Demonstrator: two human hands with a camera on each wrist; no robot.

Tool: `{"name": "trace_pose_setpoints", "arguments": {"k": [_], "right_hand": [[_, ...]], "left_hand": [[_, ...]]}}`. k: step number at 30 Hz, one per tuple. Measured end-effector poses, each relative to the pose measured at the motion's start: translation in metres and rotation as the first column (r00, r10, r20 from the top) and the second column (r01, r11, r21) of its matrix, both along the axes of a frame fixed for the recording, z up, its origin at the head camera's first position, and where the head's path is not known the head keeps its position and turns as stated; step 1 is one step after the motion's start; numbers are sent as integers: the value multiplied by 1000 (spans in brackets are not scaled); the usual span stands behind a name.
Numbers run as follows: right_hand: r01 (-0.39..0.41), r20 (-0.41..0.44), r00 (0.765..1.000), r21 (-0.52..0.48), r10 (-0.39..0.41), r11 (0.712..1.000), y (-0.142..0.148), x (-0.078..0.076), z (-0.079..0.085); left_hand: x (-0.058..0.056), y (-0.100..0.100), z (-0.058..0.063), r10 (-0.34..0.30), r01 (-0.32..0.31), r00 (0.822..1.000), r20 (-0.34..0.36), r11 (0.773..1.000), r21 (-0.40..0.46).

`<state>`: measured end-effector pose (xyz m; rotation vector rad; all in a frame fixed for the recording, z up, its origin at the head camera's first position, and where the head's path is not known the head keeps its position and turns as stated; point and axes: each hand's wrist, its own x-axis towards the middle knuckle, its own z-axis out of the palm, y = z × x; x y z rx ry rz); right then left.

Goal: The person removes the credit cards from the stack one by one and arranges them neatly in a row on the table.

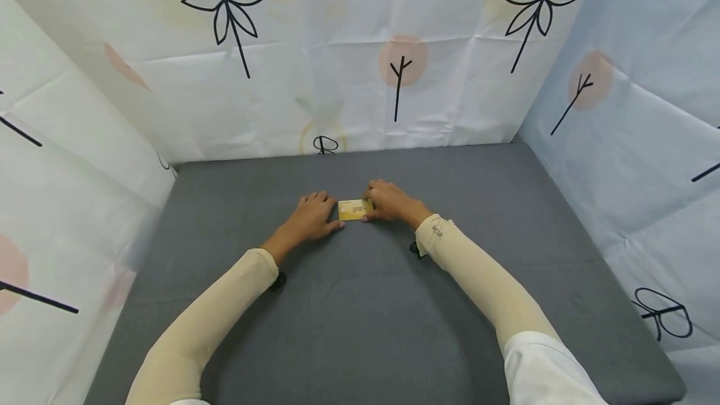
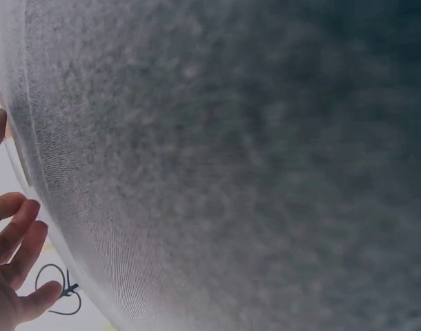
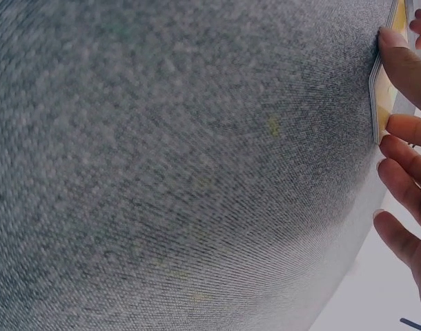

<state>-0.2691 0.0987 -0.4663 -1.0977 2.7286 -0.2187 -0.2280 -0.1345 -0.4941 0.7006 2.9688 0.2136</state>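
A small stack of yellow cards (image 1: pixel 351 209) lies flat on the grey table, and its layered edge (image 3: pixel 375 103) shows in the right wrist view. My right hand (image 1: pixel 388 200) holds the stack at its right end, thumb at the near edge and index finger round the far corner. Just off the stack's left end rests my left hand (image 1: pixel 314 216), fingers spread and extended, the thumb close by the near left corner. In the left wrist view the left hand's fingers (image 2: pixel 21 238) show at the left border, with nothing gripped between them.
The grey padded table (image 1: pixel 349 330) fills the area beneath both arms. Behind it hangs a white sheet (image 1: pixel 315 80) with flower and tree drawings, and similar sheets close off the left and right sides. Dark wrist devices (image 1: pixel 278 280) sit under the cream sleeves.
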Motion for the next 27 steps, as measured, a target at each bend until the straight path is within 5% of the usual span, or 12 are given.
{"name": "trace_pose_setpoints", "arguments": {"k": [20,27], "right_hand": [[9,38,999,-22,-8,1000,1,-5,-5],[-5,21,1000,-33,6,999,1,-7,-9]], "left_hand": [[-19,10,-1,-38,37,998,52,999,26],[-19,9,-3,-92,91,996,21,995,41]]}}
